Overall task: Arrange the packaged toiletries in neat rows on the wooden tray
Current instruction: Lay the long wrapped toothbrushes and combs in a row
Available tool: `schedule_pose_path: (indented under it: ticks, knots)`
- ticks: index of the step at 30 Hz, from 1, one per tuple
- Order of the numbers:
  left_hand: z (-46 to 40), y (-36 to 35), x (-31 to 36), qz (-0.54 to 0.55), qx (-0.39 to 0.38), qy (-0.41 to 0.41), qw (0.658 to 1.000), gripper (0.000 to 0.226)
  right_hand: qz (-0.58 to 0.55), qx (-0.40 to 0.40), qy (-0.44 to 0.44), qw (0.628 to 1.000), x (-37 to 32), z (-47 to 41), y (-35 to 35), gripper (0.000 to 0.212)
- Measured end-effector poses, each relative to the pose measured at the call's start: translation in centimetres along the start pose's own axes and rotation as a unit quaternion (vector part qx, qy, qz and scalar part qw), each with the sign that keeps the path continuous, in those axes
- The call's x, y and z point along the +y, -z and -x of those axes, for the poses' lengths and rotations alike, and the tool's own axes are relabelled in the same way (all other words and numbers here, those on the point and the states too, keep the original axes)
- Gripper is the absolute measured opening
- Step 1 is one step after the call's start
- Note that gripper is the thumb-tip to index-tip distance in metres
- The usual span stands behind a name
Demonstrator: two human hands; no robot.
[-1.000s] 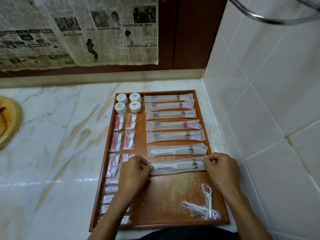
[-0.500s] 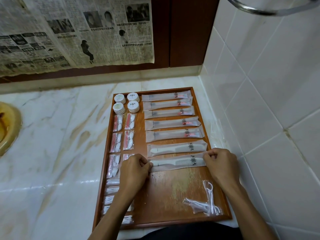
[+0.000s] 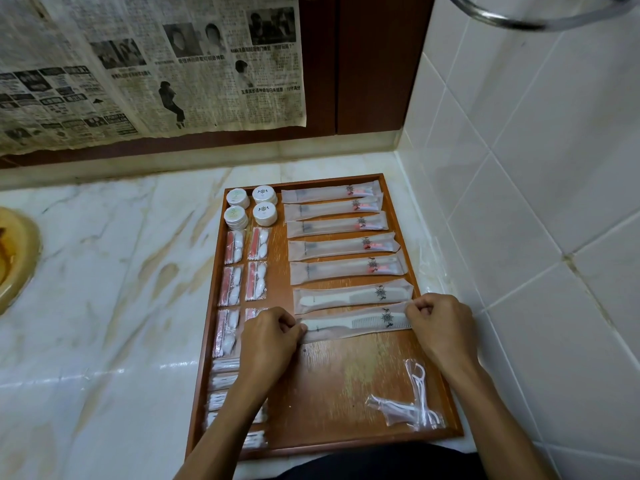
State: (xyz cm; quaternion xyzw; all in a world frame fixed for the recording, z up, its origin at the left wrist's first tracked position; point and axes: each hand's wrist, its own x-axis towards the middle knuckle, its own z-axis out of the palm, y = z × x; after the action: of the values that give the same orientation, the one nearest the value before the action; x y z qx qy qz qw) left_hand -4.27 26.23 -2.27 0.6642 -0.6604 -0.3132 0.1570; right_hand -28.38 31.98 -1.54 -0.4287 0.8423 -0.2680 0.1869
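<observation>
While pinched endwise in both hands' grip, packaged comb (image 3: pixel 356 323) crosswise on wooden tray (image 3: pixel 346 382), teeth rightward

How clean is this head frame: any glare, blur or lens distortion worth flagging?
Head view: glare streaks on the marble counter left of the wooden tray; wide-angle bending shows in the tile lines and the metal bar at top right; the tray's near edge and forearms look soft, while the packaged comb held by both hands stays readable.
</observation>
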Motion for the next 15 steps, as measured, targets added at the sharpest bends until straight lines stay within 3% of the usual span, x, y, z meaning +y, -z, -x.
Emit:
schedule_pose_path:
  ticks: [15]
  knots:
    - [-0.13, 0.02, -0.1, 0.008, 0.001, 0.005, 1.0, 0.013, -0.014, 0.003, 0.01, 1.0, 0.3, 0.0, -0.02, 0.01]
